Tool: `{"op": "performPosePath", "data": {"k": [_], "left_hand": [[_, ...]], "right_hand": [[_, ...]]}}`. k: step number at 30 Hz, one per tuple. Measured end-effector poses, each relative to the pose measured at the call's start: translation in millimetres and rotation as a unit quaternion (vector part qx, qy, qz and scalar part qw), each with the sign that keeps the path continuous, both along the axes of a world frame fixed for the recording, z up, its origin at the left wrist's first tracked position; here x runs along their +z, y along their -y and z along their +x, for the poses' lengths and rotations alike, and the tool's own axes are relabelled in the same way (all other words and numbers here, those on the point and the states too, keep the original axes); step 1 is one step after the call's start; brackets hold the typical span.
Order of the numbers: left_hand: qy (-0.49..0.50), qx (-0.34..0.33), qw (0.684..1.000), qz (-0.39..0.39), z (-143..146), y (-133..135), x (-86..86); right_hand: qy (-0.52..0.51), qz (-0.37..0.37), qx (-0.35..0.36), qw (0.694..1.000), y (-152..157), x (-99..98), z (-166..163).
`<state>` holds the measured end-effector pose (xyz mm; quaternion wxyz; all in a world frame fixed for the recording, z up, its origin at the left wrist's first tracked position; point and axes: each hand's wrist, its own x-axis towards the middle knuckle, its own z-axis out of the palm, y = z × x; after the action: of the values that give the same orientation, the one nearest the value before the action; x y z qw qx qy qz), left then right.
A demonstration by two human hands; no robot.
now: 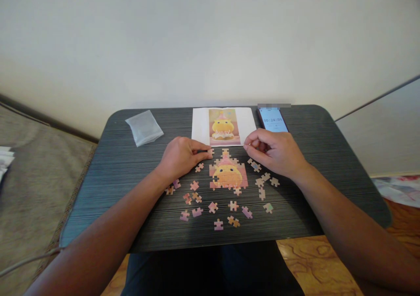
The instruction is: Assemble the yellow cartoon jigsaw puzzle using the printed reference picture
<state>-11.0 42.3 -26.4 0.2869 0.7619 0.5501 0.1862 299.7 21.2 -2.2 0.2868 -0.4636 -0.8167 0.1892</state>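
Note:
My left hand [182, 155] pinches a puzzle piece [210, 153] between thumb and fingertips, just above the upper left of the partly joined puzzle [229, 175]. That puzzle shows a yellow character's face with a pink pointed top, and its edges are uneven. My right hand [275, 151] is closed in a pinch by the lower right corner of the white reference sheet [201, 125]; whatever lies between its fingertips is too small to make out. The sheet carries a printed picture [225, 127] of the same character. Loose pieces [233, 205] lie left, right and below the joined part.
A clear plastic bag [144, 127] lies at the back left of the dark table [108, 200]. At the back right a phone [272, 120] displays a running-style timer, partly behind my right hand. The wall [210, 47] stands directly behind the table. A cable [29, 261] runs at the lower left.

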Motion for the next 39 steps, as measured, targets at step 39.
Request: {"op": "performPosePath", "data": {"k": [39], "left_hand": [[-0.016,-0.035,0.999,0.023,0.5,1.4,0.6]], "right_hand": [[0.008,-0.001,-0.017,1.0,1.2,2.2,-1.3]]}}
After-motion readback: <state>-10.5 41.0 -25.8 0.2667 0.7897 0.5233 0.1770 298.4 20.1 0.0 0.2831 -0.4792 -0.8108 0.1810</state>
